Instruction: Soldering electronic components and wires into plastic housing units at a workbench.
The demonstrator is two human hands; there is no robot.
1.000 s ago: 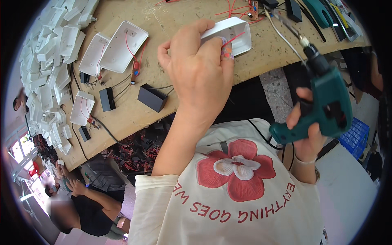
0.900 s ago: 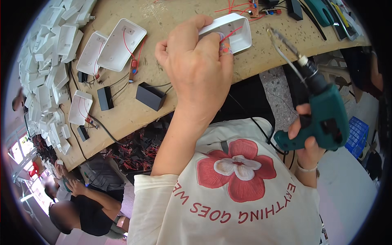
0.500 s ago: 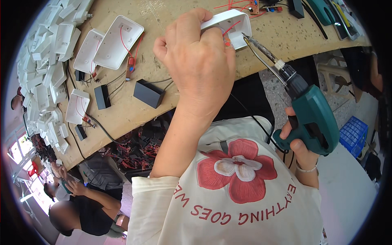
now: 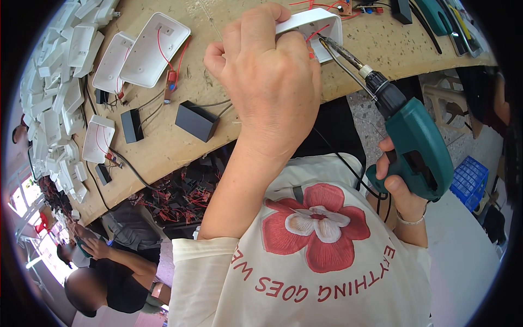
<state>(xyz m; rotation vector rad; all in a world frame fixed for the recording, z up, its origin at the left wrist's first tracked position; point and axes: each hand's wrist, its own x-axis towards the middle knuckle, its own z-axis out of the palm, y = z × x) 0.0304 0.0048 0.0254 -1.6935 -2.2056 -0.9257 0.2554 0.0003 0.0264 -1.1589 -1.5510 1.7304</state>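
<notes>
Near the table's edge, my left hand [image 4: 269, 82] is closed round a white plastic housing [image 4: 308, 19], holding it tilted with its open side towards the right. A red wire [image 4: 317, 32] shows inside it; what my fingertips press within is hidden by the hand. My right hand [image 4: 400, 191] grips the handle of a green soldering gun [image 4: 422, 144]. Its metal tip [image 4: 338, 48], with a thin feed tube alongside, reaches into the housing by the wire. Whether the tip touches the wire I cannot tell. A black box-shaped part [image 4: 196, 121] lies left of my left wrist.
More white housings [image 4: 155, 52] with red wires lie on the table [image 4: 212, 32], beside a large pile of them [image 4: 60, 82]. A bin of black parts and red wires [image 4: 185, 191] stands below the edge. A co-worker [image 4: 117, 283] sits at lower left; a blue crate [image 4: 469, 180] is at right.
My left hand and the housing have shifted slightly right. The soldering gun's tip sits a little higher and deeper inside the housing, by the red wire. Both hands keep their grip.
</notes>
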